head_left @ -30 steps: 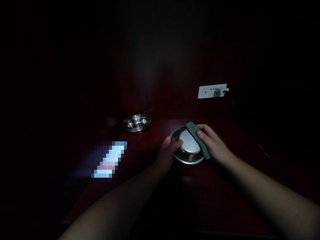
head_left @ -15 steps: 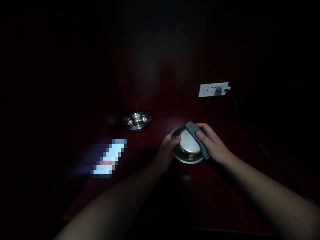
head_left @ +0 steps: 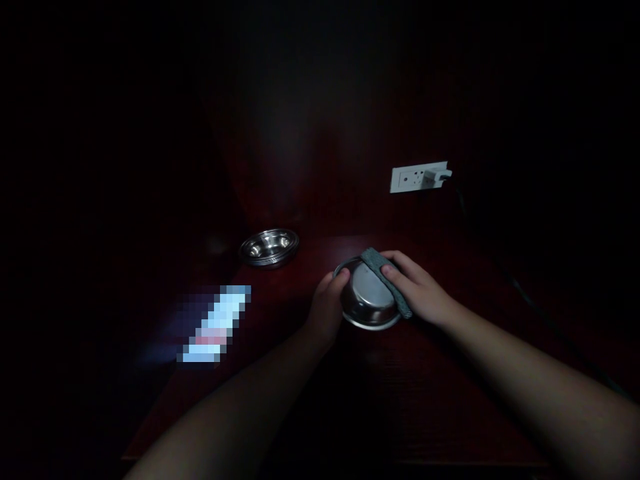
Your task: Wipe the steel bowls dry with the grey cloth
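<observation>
A shiny metal bowl (head_left: 369, 293) is held tilted above the dark red table, its outer base facing me. My left hand (head_left: 327, 303) grips the bowl's left rim, thumb lying on the outer wall. A folded grey-green cloth (head_left: 387, 283) lies against the bowl's right side. My right hand (head_left: 417, 287) is closed on this cloth, thumb on top, and presses it to the bowl; the fingers behind are partly hidden. Farther back on the left, a small stack of similar metal bowls (head_left: 270, 248) sits right side up.
A bright pixelated rectangle (head_left: 215, 327) lies on the left of the dark red table (head_left: 300, 427). On the back wall is a white socket panel (head_left: 419, 177) with a plug in it. A dark cable (head_left: 530, 300) runs down the right side. The surroundings are very dark.
The bowl has tilted a little, and my left thumb has shifted toward its rim. My right hand keeps the cloth against the bowl. The whole view has shifted slightly.
</observation>
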A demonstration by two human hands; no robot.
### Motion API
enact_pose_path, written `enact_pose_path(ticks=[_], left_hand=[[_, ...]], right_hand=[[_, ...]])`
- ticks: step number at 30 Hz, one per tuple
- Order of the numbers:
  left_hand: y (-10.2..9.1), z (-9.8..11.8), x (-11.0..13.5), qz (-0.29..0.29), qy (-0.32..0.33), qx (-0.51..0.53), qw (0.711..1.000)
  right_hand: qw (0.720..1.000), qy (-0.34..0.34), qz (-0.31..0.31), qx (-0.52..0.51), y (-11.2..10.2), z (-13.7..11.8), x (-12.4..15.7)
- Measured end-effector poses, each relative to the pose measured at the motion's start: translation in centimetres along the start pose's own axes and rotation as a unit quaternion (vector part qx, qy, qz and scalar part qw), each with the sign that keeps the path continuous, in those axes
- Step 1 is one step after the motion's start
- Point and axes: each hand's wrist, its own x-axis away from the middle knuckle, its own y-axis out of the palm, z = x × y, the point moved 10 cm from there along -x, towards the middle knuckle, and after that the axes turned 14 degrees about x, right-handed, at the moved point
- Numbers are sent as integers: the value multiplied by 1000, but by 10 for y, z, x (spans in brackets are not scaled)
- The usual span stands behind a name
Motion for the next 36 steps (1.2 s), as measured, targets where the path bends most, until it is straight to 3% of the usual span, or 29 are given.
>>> enact_pose_path(ticks=[11,24,36], left_hand=[[-6,-13,-10,-10,-20,29,999],[-1,-13,-4,4,-48,65,997],[-3,-17,-7,-30,-34,19,999]], right_hand=[[1000,0,-17,-2,4,0,1],[999,3,-36,-16,6,-1,1],[999,-8,-33,-31,4,-6,1]])
